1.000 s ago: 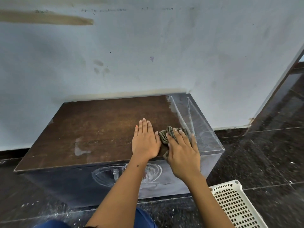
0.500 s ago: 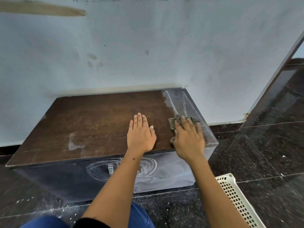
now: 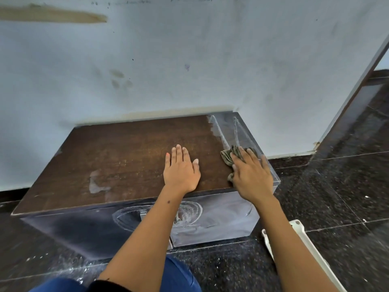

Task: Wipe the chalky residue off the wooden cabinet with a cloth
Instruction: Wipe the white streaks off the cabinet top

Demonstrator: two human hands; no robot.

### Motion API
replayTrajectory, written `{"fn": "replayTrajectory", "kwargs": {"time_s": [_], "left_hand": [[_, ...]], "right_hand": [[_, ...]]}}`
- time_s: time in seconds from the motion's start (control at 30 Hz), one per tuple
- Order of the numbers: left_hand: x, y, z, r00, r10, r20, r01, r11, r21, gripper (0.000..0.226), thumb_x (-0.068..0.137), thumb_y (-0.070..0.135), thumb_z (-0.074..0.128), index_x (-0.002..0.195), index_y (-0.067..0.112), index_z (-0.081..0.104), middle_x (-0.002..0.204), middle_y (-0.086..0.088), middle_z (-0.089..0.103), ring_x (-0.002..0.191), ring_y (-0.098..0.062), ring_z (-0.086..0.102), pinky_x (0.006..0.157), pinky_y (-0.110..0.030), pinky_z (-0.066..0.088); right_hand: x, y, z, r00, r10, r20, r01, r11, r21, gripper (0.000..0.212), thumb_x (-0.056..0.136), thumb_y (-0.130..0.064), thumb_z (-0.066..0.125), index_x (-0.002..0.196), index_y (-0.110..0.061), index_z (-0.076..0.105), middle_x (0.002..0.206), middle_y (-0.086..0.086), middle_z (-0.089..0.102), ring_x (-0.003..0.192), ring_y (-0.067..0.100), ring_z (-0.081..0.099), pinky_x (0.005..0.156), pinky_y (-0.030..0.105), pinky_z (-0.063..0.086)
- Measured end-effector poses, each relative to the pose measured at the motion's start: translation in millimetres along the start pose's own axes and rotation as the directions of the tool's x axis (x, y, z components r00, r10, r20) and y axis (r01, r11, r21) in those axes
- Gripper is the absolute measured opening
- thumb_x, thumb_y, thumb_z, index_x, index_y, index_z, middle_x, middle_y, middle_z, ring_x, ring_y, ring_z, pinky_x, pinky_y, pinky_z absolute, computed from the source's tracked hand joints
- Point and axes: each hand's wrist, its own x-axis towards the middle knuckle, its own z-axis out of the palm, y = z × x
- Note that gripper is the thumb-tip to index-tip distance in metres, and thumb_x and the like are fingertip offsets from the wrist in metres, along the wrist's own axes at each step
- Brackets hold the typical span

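A low wooden cabinet (image 3: 117, 161) stands against the wall, its dark brown top mostly bare of chalk. A chalky grey strip (image 3: 237, 131) covers the top's right end, and the front face (image 3: 221, 218) is smeared white. My right hand (image 3: 251, 175) presses flat on a crumpled olive cloth (image 3: 228, 158) at the strip's near end, by the right front corner. My left hand (image 3: 181, 169) lies flat on the top, fingers together, just left of the cloth. A pale smudge (image 3: 95, 183) marks the left part of the top.
A white perforated basket (image 3: 303, 241) sits on the dark speckled floor at the lower right. White dust flecks the floor (image 3: 63, 268) in front of the cabinet. The pale wall (image 3: 189, 60) rises right behind it, with a doorway edge (image 3: 357, 85) to the right.
My right hand has slid the cloth rightward and a little away from me, from beside my left hand onto the chalky strip. My left hand has stayed in place.
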Motion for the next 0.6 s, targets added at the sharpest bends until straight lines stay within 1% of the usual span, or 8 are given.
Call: {"fn": "replayTrajectory", "kwargs": {"time_s": [0.07,0.17,0.23,0.37,0.5,0.6], "left_hand": [[2,5,0,1.0,-0.008,-0.027,0.008,1.0,0.021,0.062,0.1,0.042,0.013,0.149,0.004,0.007,0.158,-0.012,0.0,0.146,-0.024,-0.004,0.116,-0.038,-0.007],[12,16,1,0.999,0.04,-0.031,-0.039,0.999,0.02,0.06,0.1,0.039,0.016,0.149,0.005,0.007,0.158,-0.013,-0.001,0.146,-0.024,-0.004,0.117,-0.039,-0.006],[19,22,3,0.999,0.036,-0.02,-0.036,0.999,-0.001,0.061,0.1,0.038,0.017,0.15,0.005,0.006,0.158,-0.012,-0.001,0.146,-0.023,-0.004,0.117,-0.04,-0.005],[23,23,8,0.998,0.016,-0.057,-0.017,1.0,-0.004,0.061,0.099,0.04,0.016,0.15,0.006,0.007,0.158,-0.01,0.0,0.146,-0.022,-0.003,0.117,-0.041,-0.004],[23,21,8,0.999,0.022,-0.045,-0.022,1.0,-0.017,0.06,0.1,0.04,0.014,0.15,0.008,0.005,0.158,-0.009,-0.001,0.146,-0.021,-0.004,0.117,-0.041,-0.004],[22,21,7,0.998,0.029,-0.051,-0.03,0.999,-0.018,0.06,0.1,0.039,0.014,0.15,0.007,0.005,0.158,-0.009,-0.001,0.146,-0.021,-0.004,0.118,-0.041,-0.003]], "right_hand": [[8,-4,2,1.0,-0.003,0.001,0.003,1.0,-0.014,0.047,0.098,-0.032,0.03,0.145,-0.028,0.032,0.156,-0.005,0.019,0.145,0.014,0.008,0.119,0.041,0.002],[19,-11,7,1.0,-0.017,-0.006,0.017,1.0,-0.016,0.048,0.097,-0.032,0.03,0.145,-0.027,0.031,0.156,-0.005,0.019,0.145,0.014,0.008,0.119,0.041,0.002],[32,-15,11,1.0,-0.028,0.001,0.028,1.0,-0.013,0.05,0.096,-0.033,0.034,0.145,-0.027,0.031,0.156,-0.004,0.019,0.145,0.015,0.008,0.119,0.042,0.001],[70,-26,17,0.998,-0.058,0.035,0.058,0.998,0.011,0.054,0.093,-0.036,0.041,0.145,-0.026,0.031,0.156,-0.002,0.019,0.145,0.017,0.008,0.119,0.043,0.002],[101,-32,16,0.992,-0.094,0.085,0.092,0.995,0.025,0.05,0.096,-0.036,0.038,0.145,-0.026,0.032,0.157,-0.002,0.017,0.145,0.017,0.008,0.119,0.042,0.003],[89,-32,11,0.991,-0.097,0.09,0.094,0.995,0.04,0.049,0.097,-0.033,0.035,0.145,-0.025,0.031,0.157,-0.002,0.018,0.145,0.016,0.008,0.119,0.041,0.003]]}}
